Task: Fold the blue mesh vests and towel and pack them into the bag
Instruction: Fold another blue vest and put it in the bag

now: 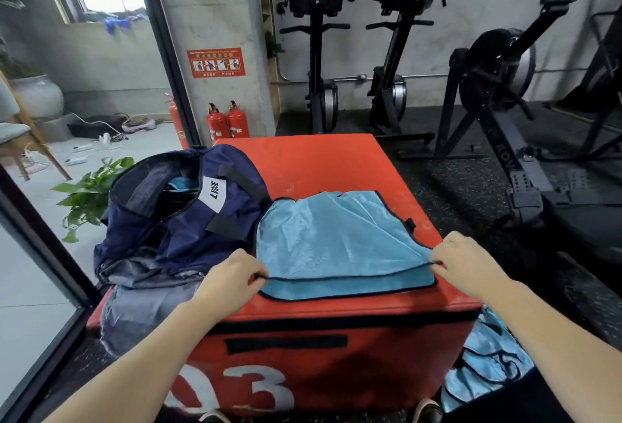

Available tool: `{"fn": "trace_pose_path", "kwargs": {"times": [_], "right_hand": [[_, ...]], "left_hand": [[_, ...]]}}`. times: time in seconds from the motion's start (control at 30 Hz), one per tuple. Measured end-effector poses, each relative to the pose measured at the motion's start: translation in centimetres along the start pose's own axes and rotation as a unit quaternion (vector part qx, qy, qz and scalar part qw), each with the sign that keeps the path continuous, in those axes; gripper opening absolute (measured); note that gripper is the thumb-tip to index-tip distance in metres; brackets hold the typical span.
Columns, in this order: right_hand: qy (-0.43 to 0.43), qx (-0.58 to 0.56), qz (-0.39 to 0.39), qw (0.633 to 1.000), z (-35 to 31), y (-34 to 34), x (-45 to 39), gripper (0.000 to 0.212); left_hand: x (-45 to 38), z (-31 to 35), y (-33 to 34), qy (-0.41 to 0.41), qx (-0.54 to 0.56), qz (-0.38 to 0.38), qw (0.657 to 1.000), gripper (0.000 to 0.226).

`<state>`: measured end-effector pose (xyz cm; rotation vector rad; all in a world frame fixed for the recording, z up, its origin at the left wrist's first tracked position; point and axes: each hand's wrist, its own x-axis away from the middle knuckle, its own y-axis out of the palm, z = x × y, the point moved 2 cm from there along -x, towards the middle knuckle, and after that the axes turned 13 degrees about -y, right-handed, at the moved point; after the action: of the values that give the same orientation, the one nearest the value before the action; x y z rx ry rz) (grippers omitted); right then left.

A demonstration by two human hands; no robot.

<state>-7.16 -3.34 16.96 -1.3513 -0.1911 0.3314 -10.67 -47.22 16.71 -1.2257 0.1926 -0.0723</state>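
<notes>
Left hand (232, 276), right hand (466, 262) — vest (336, 241) hem pinched between.

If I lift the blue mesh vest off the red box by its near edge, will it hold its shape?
Probably not. The vest lies wrinkled and flat, so it looks floppy and light. Left hand and right hand pinch its near edge at two corners; the middle would likely sag.
</notes>
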Motion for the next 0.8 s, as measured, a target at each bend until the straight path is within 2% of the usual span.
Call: {"fn": "trace_pose_path", "kwargs": {"times": [0.07, 0.13, 0.23, 0.33, 0.5, 0.67, 0.8], "right_hand": [[-0.047, 0.006, -0.021, 0.999, -1.2, 0.6, 0.0, 0.017], [-0.078, -0.031, 0.005, 0.996, -2.1, 1.1, -0.1, 0.021], [-0.111, -0.068, 0.001, 0.992, -3.4, 0.8, -0.5, 0.017], [-0.121, -0.074, -0.031, 0.989, -3.7, 1.0, -0.8, 0.006], [-0.123, -0.110, 0.004, 0.986, -3.0, 1.9, -0.6, 0.024], [-0.143, -0.146, 0.085, 0.975, -3.6, 1.6, 0.1, 0.025], [-0.147, -0.129, 0.042, 0.980, -3.6, 2.2, 0.3, 0.047]], "left_hand": [[0.4, -0.2, 0.8, 0.067, -0.014, -0.016, 0.998, 0.013], [0.2, -0.5, 1.6, 0.109, -0.028, -0.014, 0.993, 0.019], [0.0, -0.1, 2.1, 0.145, -0.032, 0.009, 0.989, 0.028], [0.3, 0.7, 2.1, 0.158, -0.019, 0.012, 0.987, 0.021], [-0.6, -0.2, 2.5, 0.163, -0.021, 0.003, 0.986, 0.025], [-1.0, -1.0, 2.4, 0.151, -0.027, 0.021, 0.988, 0.036], [0.2, -0.5, 2.2, 0.165, -0.039, -0.008, 0.986, 0.024]]}}
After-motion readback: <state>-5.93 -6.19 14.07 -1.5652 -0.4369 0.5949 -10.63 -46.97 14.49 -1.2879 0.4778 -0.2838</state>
